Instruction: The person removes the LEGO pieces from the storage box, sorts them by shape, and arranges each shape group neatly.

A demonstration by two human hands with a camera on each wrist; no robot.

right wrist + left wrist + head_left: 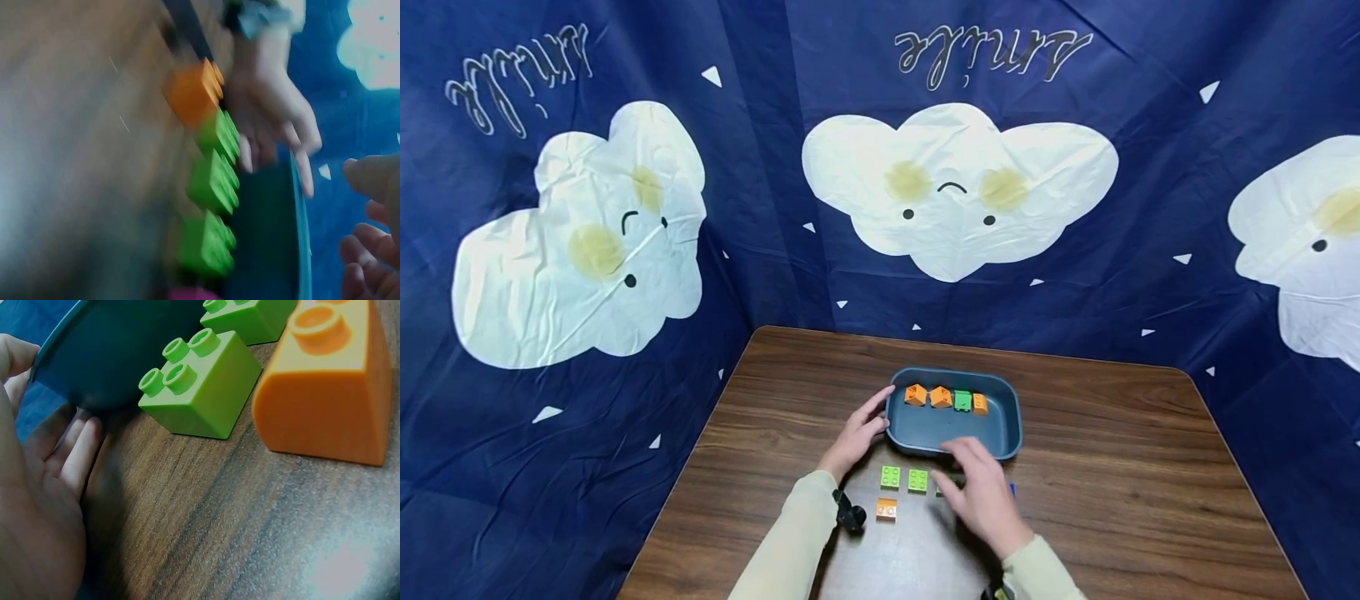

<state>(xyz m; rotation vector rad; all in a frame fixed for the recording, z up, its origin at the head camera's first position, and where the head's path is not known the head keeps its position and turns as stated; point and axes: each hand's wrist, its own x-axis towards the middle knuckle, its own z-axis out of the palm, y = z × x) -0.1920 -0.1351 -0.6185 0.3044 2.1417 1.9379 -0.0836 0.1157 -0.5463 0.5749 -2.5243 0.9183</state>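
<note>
My left hand (853,435) touches the left end of a dark blue tray (1017,429), its fingers spread along the rim and outer wall. In the left wrist view the lower fingers (81,453) lie straight beside the tray's underside. My right hand (983,493) hovers over the near rim with nothing in its loosely bent fingers. Inside the tray sit orange toy blocks (941,397) and a green block (962,402), in a row along the far side. Before the tray stand lime-green blocks (890,477), one partly hidden by my right hand, and an orange block (886,510).
A bit of a blue block (1012,490) shows beside my right hand. At the bottom of the right wrist view a pink piece (194,294) peeks in. The wooden table (1120,467) ends at a dark blue cloth (760,208) with clouds.
</note>
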